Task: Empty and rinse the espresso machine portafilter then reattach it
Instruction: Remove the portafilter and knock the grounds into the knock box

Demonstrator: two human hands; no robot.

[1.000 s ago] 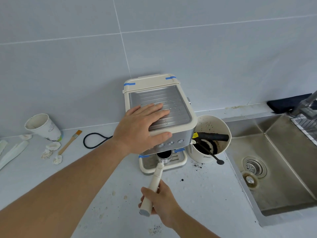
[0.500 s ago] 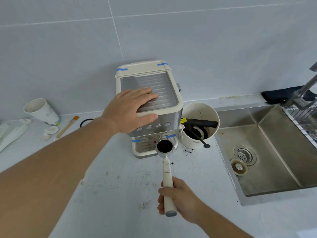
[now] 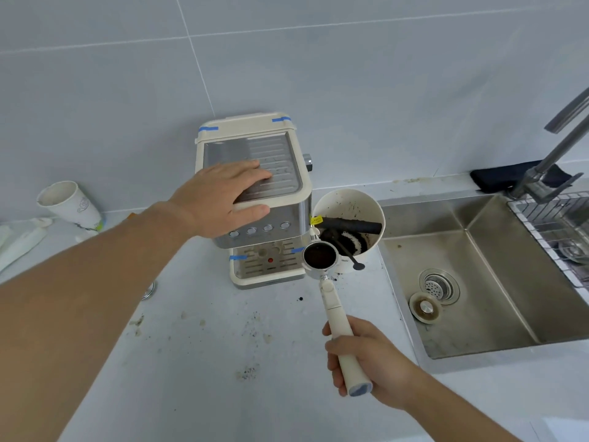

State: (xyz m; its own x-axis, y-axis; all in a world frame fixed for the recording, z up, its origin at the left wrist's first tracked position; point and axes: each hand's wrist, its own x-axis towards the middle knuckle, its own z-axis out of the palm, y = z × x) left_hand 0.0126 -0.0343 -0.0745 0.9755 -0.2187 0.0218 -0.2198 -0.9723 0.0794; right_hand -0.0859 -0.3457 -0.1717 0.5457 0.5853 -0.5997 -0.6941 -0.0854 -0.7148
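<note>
A cream and steel espresso machine (image 3: 280, 186) stands against the tiled wall. My left hand (image 3: 223, 196) lies flat on its top, fingers spread, thumb over the front edge. My right hand (image 3: 366, 358) grips the cream handle of the portafilter (image 3: 320, 258), which is out of the machine and held above the counter. Its steel basket holds dark coffee grounds and hovers at the machine's front right corner, beside a cream knock box (image 3: 350, 202) that has a black bar across it and grounds inside.
A steel sink (image 3: 497, 314) with a drain and a loose strainer plug lies to the right, a tap (image 3: 554, 154) above it. A paper cup (image 3: 68, 202) and wrappers sit at the far left. Coffee crumbs dot the white counter (image 3: 223, 362).
The portafilter came out from under the machine's brew head and moved right toward the knock box. My left hand stayed on the machine's top.
</note>
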